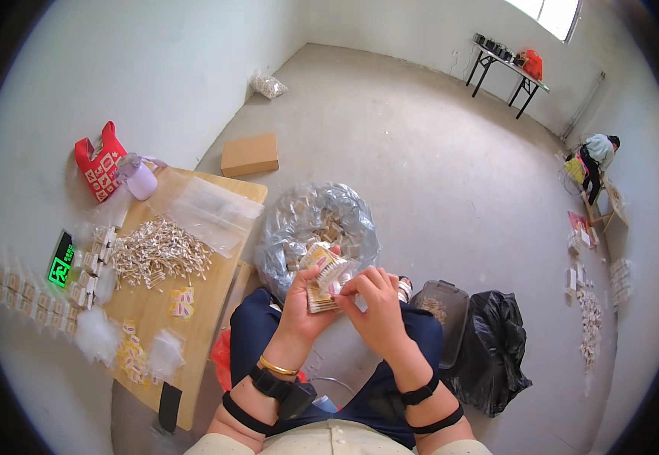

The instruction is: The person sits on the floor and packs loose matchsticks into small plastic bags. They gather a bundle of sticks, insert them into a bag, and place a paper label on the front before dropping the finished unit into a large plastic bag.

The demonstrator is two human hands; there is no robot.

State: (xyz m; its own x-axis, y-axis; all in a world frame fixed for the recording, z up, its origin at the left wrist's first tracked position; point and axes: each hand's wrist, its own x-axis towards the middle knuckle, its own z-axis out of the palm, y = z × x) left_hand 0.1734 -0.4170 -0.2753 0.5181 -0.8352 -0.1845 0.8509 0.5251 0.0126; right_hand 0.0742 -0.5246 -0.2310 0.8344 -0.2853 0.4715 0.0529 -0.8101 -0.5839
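In front of my lap, my left hand (303, 305) is wrapped round a small clear packet of cotton swabs (329, 279) with a yellow-and-white card in it. The thumb and fingers of my right hand (379, 307) pinch together at the packet's right edge. The swabs lie side by side, their white tips showing. Just beyond my hands, a large clear plastic bag (278, 231) stands on the floor with many similar packets inside.
At my left, a wooden table (219, 292) bears a heap of loose swabs (158, 254), yellow cards (132, 353), plastic sleeves (215, 212) and a lilac bottle (138, 180). A cardboard box (250, 154), a grey bin (451, 322) and a black bag (492, 356) stand nearby. Another person (599, 152) bends far right.
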